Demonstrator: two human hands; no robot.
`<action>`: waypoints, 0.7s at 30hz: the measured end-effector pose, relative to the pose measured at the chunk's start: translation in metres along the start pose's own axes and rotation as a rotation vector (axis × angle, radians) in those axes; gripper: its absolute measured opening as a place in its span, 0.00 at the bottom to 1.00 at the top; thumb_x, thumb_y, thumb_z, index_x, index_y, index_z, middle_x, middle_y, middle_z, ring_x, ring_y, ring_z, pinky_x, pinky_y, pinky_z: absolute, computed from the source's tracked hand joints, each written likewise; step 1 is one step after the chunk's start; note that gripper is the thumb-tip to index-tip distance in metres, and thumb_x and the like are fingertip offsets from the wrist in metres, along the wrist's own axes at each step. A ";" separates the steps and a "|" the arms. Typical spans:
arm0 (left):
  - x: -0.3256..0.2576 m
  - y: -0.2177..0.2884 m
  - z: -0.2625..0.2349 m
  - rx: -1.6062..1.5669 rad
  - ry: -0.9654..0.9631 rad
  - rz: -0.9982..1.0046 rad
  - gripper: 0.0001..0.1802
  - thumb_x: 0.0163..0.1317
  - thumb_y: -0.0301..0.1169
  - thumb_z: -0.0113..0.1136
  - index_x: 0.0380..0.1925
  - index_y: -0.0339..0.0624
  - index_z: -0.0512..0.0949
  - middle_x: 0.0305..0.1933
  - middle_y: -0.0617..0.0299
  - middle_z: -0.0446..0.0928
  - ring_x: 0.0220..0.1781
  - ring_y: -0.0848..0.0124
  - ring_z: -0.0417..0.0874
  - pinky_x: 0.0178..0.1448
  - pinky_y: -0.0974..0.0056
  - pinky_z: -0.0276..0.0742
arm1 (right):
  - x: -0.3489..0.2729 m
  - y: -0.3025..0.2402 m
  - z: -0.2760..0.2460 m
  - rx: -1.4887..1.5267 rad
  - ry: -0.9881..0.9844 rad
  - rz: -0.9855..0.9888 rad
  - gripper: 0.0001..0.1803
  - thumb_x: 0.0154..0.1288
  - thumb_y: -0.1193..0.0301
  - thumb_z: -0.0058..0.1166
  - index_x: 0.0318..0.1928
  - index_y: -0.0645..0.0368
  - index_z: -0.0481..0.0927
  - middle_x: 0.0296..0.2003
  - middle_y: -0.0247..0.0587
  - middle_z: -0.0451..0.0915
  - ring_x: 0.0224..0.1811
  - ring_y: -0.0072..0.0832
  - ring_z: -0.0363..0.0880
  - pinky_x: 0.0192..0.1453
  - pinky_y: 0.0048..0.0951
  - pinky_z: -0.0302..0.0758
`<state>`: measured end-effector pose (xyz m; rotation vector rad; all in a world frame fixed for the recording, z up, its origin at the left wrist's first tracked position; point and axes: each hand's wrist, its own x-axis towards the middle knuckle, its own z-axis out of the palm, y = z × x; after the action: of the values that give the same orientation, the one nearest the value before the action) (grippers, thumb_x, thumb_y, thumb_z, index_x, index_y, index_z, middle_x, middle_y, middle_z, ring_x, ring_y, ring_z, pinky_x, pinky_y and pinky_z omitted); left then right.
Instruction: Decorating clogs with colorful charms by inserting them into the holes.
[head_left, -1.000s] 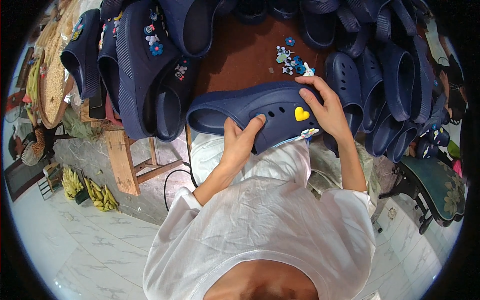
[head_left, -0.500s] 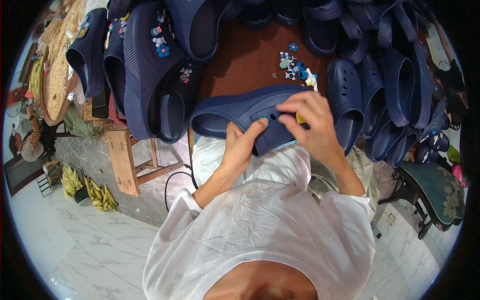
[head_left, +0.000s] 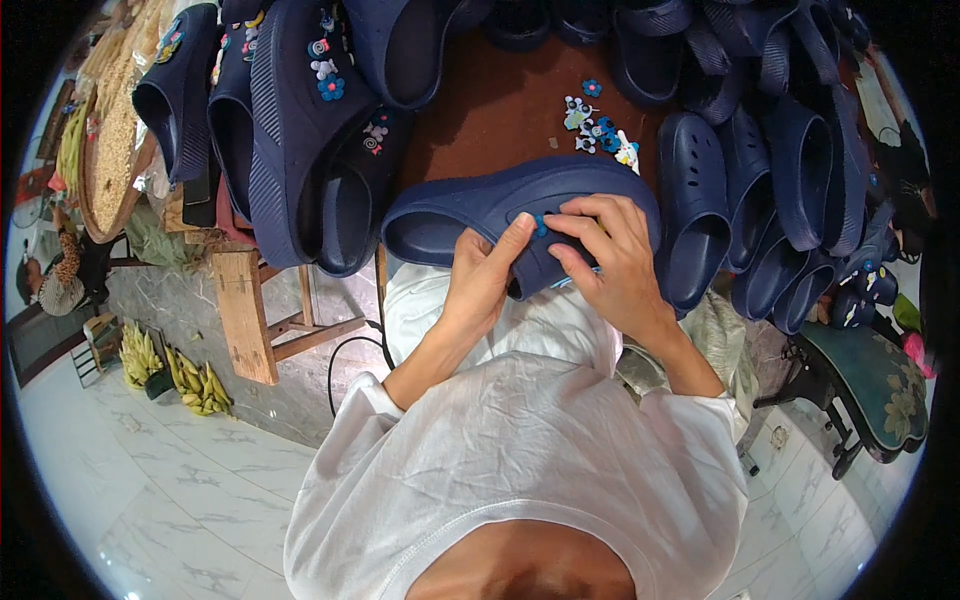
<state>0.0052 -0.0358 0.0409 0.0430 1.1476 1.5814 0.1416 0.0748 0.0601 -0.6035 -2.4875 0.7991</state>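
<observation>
A navy blue clog [head_left: 470, 205] lies on its side across my lap, at the table's near edge, its heel opening to the left. My left hand [head_left: 478, 275] grips it from below, the thumb pressed on its upper beside a small blue shoe charm [head_left: 541, 226]. The fingers of my right hand [head_left: 610, 250] curl over the toe part, the index fingertip near that charm. Much of the toe's side is hidden under this hand. Beyond the clog, a little group of loose shoe charms [head_left: 604, 133] lies on the brown tabletop [head_left: 480, 120].
Charm-decorated navy clogs [head_left: 290, 150] crowd the left side of the table. Plain navy clogs [head_left: 693, 200] stand at the right, with more along the back. A wooden stool [head_left: 245, 315] is at lower left, a green padded chair [head_left: 870, 380] at lower right, bananas [head_left: 200, 385] on the floor.
My right hand has shifted slightly left and lower onto the clog, its fingers now at the blue charm. A yellow bit beneath that hand is no longer visible.
</observation>
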 end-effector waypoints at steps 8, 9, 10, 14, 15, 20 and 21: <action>-0.002 0.000 -0.007 0.007 0.059 -0.084 0.14 0.66 0.28 0.60 0.49 0.33 0.78 0.46 0.59 0.81 0.46 0.73 0.83 0.50 0.67 0.80 | -0.001 0.001 0.006 0.084 -0.082 -0.036 0.16 0.53 0.71 0.67 0.44 0.55 0.85 0.43 0.35 0.78 0.50 0.36 0.75 0.57 0.39 0.67; -0.001 -0.001 -0.007 0.007 0.057 -0.082 0.14 0.66 0.28 0.60 0.49 0.33 0.78 0.46 0.59 0.81 0.46 0.73 0.83 0.50 0.67 0.80 | 0.003 0.003 0.003 0.095 -0.095 -0.031 0.13 0.56 0.71 0.65 0.43 0.55 0.85 0.42 0.37 0.79 0.48 0.37 0.76 0.55 0.38 0.69; 0.001 -0.002 -0.006 0.013 0.080 -0.085 0.15 0.65 0.28 0.61 0.49 0.33 0.77 0.46 0.59 0.81 0.47 0.72 0.83 0.51 0.66 0.80 | 0.008 0.008 -0.001 0.093 -0.093 -0.032 0.13 0.56 0.71 0.65 0.43 0.55 0.85 0.42 0.37 0.79 0.48 0.37 0.76 0.55 0.38 0.69; 0.006 0.003 -0.001 -0.088 0.171 -0.197 0.17 0.62 0.29 0.62 0.49 0.33 0.76 0.46 0.57 0.81 0.49 0.69 0.83 0.54 0.64 0.80 | 0.046 0.045 -0.015 0.086 0.017 0.107 0.06 0.64 0.72 0.58 0.40 0.58 0.83 0.35 0.42 0.81 0.40 0.41 0.80 0.46 0.39 0.75; 0.009 0.004 0.000 -0.086 0.169 -0.199 0.17 0.62 0.29 0.62 0.49 0.33 0.76 0.46 0.57 0.81 0.49 0.69 0.83 0.54 0.64 0.80 | 0.053 0.059 -0.016 0.023 0.016 0.111 0.06 0.65 0.72 0.57 0.40 0.58 0.83 0.35 0.43 0.81 0.40 0.41 0.80 0.45 0.39 0.75; 0.022 0.002 -0.006 -0.238 0.145 -0.303 0.13 0.60 0.29 0.64 0.43 0.34 0.78 0.45 0.54 0.82 0.47 0.64 0.84 0.57 0.56 0.82 | 0.078 0.111 0.006 -0.204 -0.071 0.175 0.09 0.65 0.68 0.59 0.42 0.60 0.83 0.37 0.43 0.82 0.39 0.40 0.82 0.44 0.39 0.76; 0.023 0.003 -0.005 -0.238 0.145 -0.304 0.13 0.60 0.29 0.64 0.43 0.34 0.78 0.45 0.54 0.82 0.47 0.64 0.84 0.57 0.56 0.82 | 0.080 0.114 0.011 -0.231 -0.076 0.189 0.11 0.64 0.66 0.61 0.40 0.60 0.83 0.37 0.43 0.82 0.38 0.41 0.82 0.43 0.40 0.76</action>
<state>-0.0083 -0.0209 0.0279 -0.3915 1.0140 1.4534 0.1019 0.1967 0.0039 -0.9159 -2.6426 0.6153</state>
